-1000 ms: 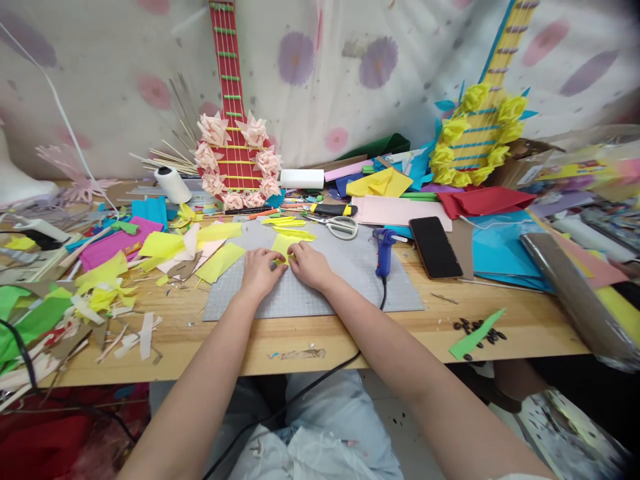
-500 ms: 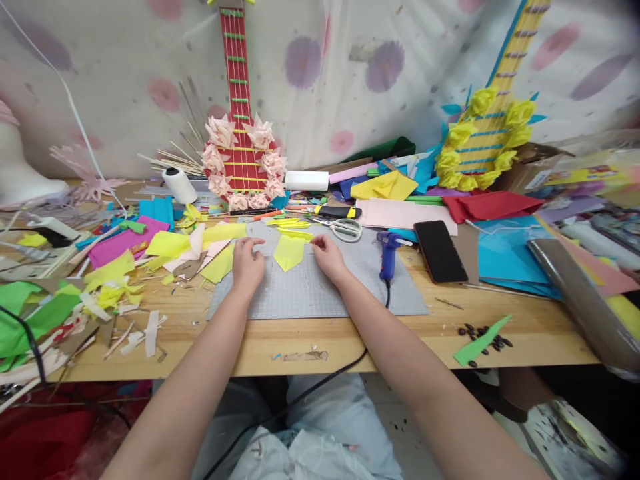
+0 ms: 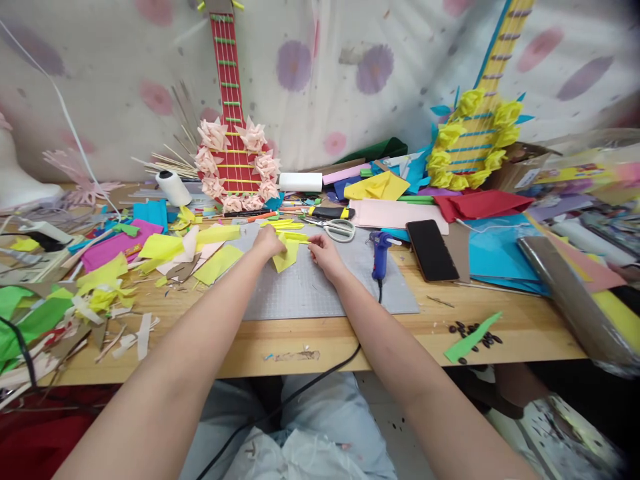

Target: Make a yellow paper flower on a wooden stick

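A folded piece of yellow paper (image 3: pixel 286 257) lies on the grey cutting mat (image 3: pixel 320 293) in front of me. My left hand (image 3: pixel 269 241) rests on its upper left corner, fingers closed on the edge. My right hand (image 3: pixel 323 253) sits just right of the paper, its fingers curled near the paper's upper right edge; I cannot make out whether they grip it. More yellow strips (image 3: pixel 289 226) lie just beyond both hands.
Scissors (image 3: pixel 336 229), a blue glue gun (image 3: pixel 379 251) with its cord and a black phone (image 3: pixel 431 249) lie right of the mat. Paper scraps (image 3: pixel 105 280) crowd the left. Two paper guitars, red (image 3: pixel 233 160) and yellow (image 3: pixel 475 143), lean on the backdrop.
A second ago both hands pressed the yellow paper together. They then spread apart, and now the left hand has moved up and right onto the paper's corner, the right staying beside it.
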`<state>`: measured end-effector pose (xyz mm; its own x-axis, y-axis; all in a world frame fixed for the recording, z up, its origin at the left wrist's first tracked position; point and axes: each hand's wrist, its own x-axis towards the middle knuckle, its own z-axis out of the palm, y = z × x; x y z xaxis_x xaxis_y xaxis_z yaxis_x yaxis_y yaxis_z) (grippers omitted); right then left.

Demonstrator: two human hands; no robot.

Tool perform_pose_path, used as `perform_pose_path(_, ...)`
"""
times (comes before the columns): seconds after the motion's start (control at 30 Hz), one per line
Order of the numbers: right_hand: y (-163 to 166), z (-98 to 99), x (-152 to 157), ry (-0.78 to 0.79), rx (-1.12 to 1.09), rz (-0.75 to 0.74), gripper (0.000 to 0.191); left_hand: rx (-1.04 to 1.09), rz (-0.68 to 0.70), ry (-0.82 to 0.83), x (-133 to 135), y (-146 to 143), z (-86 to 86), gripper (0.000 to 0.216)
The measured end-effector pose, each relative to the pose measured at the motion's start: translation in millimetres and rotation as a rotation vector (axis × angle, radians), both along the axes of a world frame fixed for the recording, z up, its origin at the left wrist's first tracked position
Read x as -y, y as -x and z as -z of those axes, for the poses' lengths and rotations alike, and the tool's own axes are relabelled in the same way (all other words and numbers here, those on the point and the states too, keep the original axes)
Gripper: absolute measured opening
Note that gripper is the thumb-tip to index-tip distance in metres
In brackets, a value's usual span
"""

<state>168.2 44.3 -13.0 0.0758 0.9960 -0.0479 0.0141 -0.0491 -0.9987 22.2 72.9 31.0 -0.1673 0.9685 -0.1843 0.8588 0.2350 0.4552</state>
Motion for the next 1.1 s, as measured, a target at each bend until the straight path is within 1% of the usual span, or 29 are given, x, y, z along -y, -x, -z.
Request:
perform_pose_path(0.07, -0.1, 0.6, -0.4, -0.001, 0.01, -0.002, 0.012, 0.007, 0.004, 0.013, -1.9, 1.8, 2.0, 0.068)
perform_pose_path(0.13, -0.1, 1.0, -0.9, -0.003, 0.021, -0.009, 0.012, 0.084, 0.002, 0.025, -1.9, 6.3, 4.7, 0.053)
perform_pose_path(0.2, 0.0, 1.6, -1.1, -0.006, 0.029, -0.011, 0.012, 0.259, 0.001, 0.051, 1.2, 11.2, 6.4, 0.033)
perform_pose_path(0.27, 0.3, 1.8, -0.8, -0.019, 0.022, 0.004, 0.011, 0.511, -0.037, 0.076, 7.4, 14.7, 6.3, 0.018)
perform_pose_path(0.3, 0.5, 1.7, -0.3, -0.032, 0.01, 0.02, 0.01, 0.645, -0.08, 0.077, 11.3, 15.6, 5.6, 0.016)
perform_pose_path(0.37, 1.6, 0.4, 1.4, -0.061, -0.022, 0.049, 0.01, 0.891, -0.19, 0.04, 19.3, 16.0, 3.5, 0.018)
perform_pose_path(0.47, 5.3, -3.0, 5.2, -0.054, -0.107, 0.02, 0.022, 1.203, -0.308, -0.049, 30.1, 13.5, 0.8, 0.025)
perform_pose_path(0.53, 9.4, -4.7, 7.8, -0.019, -0.198, -0.044, 0.03, 1.36, -0.367, -0.097, 36.3, 9.8, 0.7, 0.025)
perform_pose_path(0.6, 13.9, -5.0, 9.8, 0.001, -0.274, -0.094, 0.036, 1.446, -0.405, -0.122, 42.6, 4.7, 2.2, 0.024)
perform_pose_path(0.67, 17.2, -3.8, 10.9, -0.007, -0.299, -0.101, 0.038, 1.478, -0.398, -0.115, 48.6, -0.8, 4.9, 0.024)
perform_pose_path(0.77, 17.7, -1.7, 10.7, -0.03, -0.277, -0.071, 0.039, 1.461, -0.356, -0.102, 55.2, -5.7, 9.0, 0.024)
perform_pose_path(0.87, 12.7, -2.3, 9.1, -0.04, -0.228, -0.042, 0.037, 1.38, -0.323, -0.093, 55.3, -1.8, 10.1, 0.02)
perform_pose_path(0.93, 7.9, -4.2, 7.9, -0.059, -0.19, -0.039, 0.037, 1.285, -0.315, -0.104, 51.8, 6.0, 8.4, 0.018)
perform_pose_path(0.97, 5.5, -5.3, 7.3, -0.068, -0.173, -0.055, 0.037, 1.225, -0.303, -0.118, 49.6, 10.8, 6.9, 0.019)
perform_pose_path(1.03, 1.5, -6.7, 6.0, -0.084, -0.133, -0.13, 0.036, 1.077, -0.235, -0.154, 46.2, 20.5, 3.2, 0.027)
perform_pose_path(1.1, -0.8, -6.6, 4.4, -0.103, -0.082, -0.225, 0.035, 0.955, -0.109, -0.125, 45.3, 28.0, -0.6, 0.04)
